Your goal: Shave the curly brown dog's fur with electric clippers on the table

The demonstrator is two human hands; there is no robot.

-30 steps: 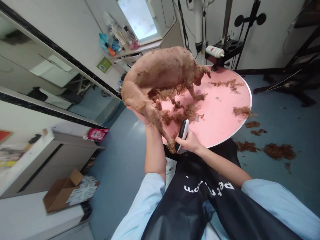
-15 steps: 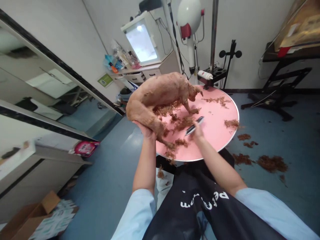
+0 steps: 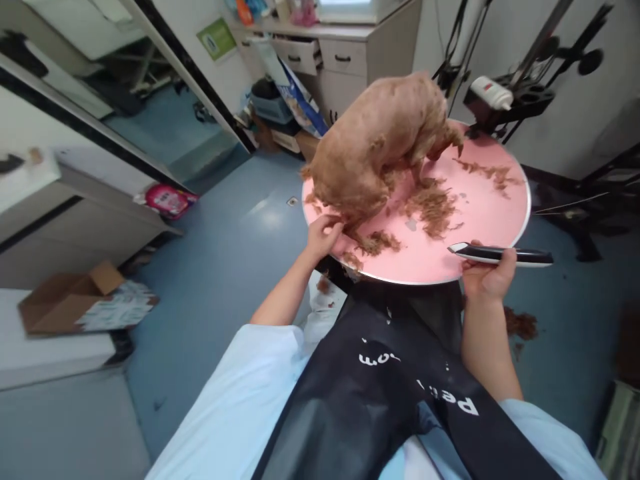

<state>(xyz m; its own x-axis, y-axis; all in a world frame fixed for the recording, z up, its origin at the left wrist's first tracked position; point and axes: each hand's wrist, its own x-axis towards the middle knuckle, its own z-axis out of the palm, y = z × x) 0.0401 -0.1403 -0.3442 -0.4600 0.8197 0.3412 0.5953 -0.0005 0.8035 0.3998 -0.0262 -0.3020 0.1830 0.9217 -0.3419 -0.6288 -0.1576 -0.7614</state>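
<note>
While a short-clipped tan dog [image 3: 383, 137] is stood on the round pink desk [image 3: 435, 269] w/ white rim, a slim black-and-white elec. clipper [image 3: 487, 254] is held by the R hand [image 3: 486, 279] over the desk's near R edge. Clipper's long axis is kept approx. level across the view; its pale blade end is pointed L, twd the dog's side of the desk, and its rounded black butt is pointed R, seen past the rim against the floor. R grip is closed round the clipper body, thumb laid over it; blade is held clear of the dog.

Dog's long axis is set diagonally: rump twd near L, lowered head twd far R. Its lower hind leg is touched by fingers of the L hand [image 3: 321, 239], at the near L rim; whether that grip is closed on the leg can't be made out.

Loose brown hair clumps [image 3: 433, 205] are scattered on the desk beside the dog, w/ more btwn hind leg and near rim. At the far R edge, a white plastic bottle [image 3: 493, 93] is laid on a black tool holder [image 3: 533, 100], nozzle pointed R & slightly down in view. A black apron w/ white lettering [image 3: 345, 407] is worn over light-blue sleeves [image 3: 235, 380].
</note>
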